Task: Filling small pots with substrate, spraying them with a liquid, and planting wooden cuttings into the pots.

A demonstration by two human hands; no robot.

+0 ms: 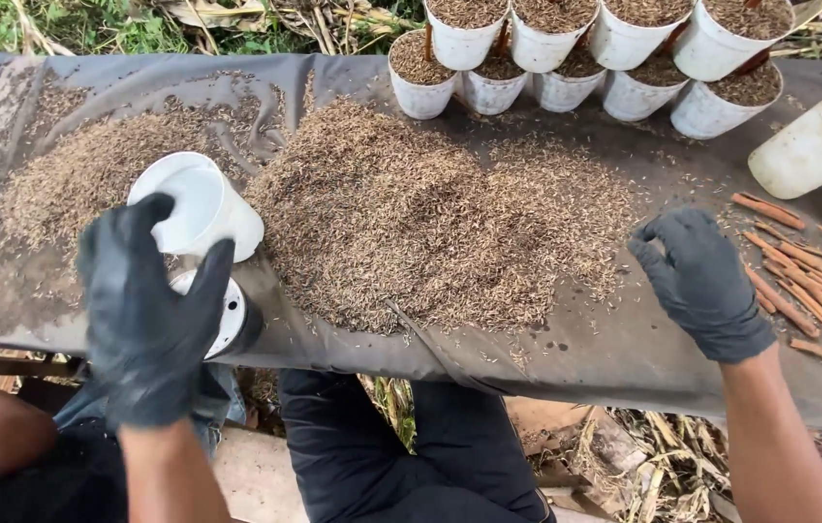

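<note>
gloved left hand (151, 315) spread open above an empty white pot (200, 206); right hand (701, 281), fingers curled, empty. the tipped pot could roll off the counter (566, 358), scattering husk pile (420, 223).

My left hand (149, 315) and right hand (704, 281) both wear black gloves. The empty pot (200, 205) at my left fingers is plain white, over a dark grey sheet (566, 363). Between my hands lies a speckled tan-brown husk heap (420, 223). Beside my right fingers are reddish-brown sticks (803, 281); beyond, white filled pots (566, 48).
</note>
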